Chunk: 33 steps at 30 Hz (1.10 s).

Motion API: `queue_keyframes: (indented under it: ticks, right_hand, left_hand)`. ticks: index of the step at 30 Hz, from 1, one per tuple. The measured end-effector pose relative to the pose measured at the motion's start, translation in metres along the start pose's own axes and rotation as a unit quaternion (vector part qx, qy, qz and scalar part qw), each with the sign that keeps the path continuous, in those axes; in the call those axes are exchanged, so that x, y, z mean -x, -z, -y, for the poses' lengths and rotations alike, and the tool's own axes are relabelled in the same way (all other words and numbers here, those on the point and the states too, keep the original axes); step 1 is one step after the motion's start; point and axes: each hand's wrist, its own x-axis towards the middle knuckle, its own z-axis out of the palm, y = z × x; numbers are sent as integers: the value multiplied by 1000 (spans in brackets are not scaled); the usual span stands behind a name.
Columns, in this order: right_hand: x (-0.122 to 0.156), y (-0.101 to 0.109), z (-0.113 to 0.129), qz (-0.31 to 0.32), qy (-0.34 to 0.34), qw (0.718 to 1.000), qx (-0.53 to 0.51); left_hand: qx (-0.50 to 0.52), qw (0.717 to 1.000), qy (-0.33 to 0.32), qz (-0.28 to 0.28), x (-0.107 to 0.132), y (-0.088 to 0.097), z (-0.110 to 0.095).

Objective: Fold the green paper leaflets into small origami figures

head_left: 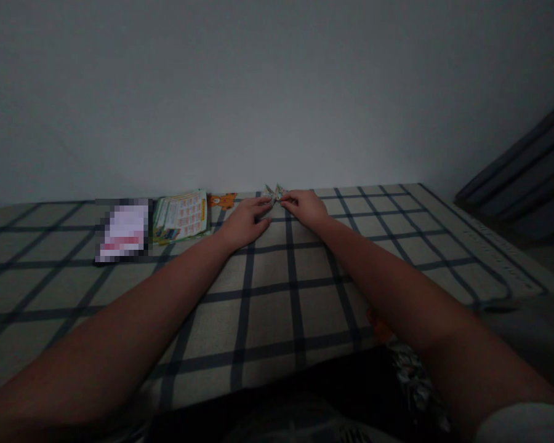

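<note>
A small origami figure (275,193) of printed paper, with pointed tips sticking up, rests at the far side of the checked tablecloth near the wall. My left hand (248,223) lies on the cloth to its left, fingers stretched so that their tips touch the paper, thumb held apart. From the right, my right hand (307,208) pinches the figure's edge between thumb and fingers. The fingers partly cover the paper, so its exact shape is hard to tell in the dim light.
Left of my hands lies a stack of printed flyers (181,215), beside a phone-like item (124,231) with a blurred screen. The checked tablecloth (268,314) spans the table, a wall behind. Crumpled or folded papers (413,378) show below my right forearm. A dark curtain (530,172) hangs at right.
</note>
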Motion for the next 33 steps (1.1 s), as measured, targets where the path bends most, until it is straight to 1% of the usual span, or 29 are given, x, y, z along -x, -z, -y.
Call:
queue_keyframes:
  ticks: [3, 9, 12, 15, 18, 23, 27, 30, 33]
  right_hand:
    - [-1, 0, -1, -2, 14, 1000, 2]
    - [-2, 0, -1, -5, 11, 1000, 17]
    - [-2, 0, -1, -9, 9, 1000, 19]
    - [-2, -1, 1, 3, 5, 1000, 18]
    - [-3, -1, 1, 11, 1, 1000, 20]
    - [-6, -4, -2, 9, 19, 999, 27]
    - [-7, -6, -4, 12, 21, 999, 24]
    - [-4, -7, -1, 2, 19, 999, 30]
    - [0, -6, 4, -5, 10, 999, 43]
  left_hand:
    - [-4, 1000, 13, -21, 0, -1, 1]
    - [-38, 998, 27, -45, -1, -2, 2]
    - [-75, 995, 48, -41, 0, -1, 1]
    - [-100, 993, 52, -32, 1, 0, -2]
    - [-104, 992, 66, -36, 2, 0, -2]
    - [-84, 991, 102, -32, 1, -3, 4]
    - [-84, 992, 87, -26, 1, -3, 5]
    - [-107, 991, 79, -28, 1, 0, 0]
    - [-115, 989, 87, -26, 3, 3, -5]
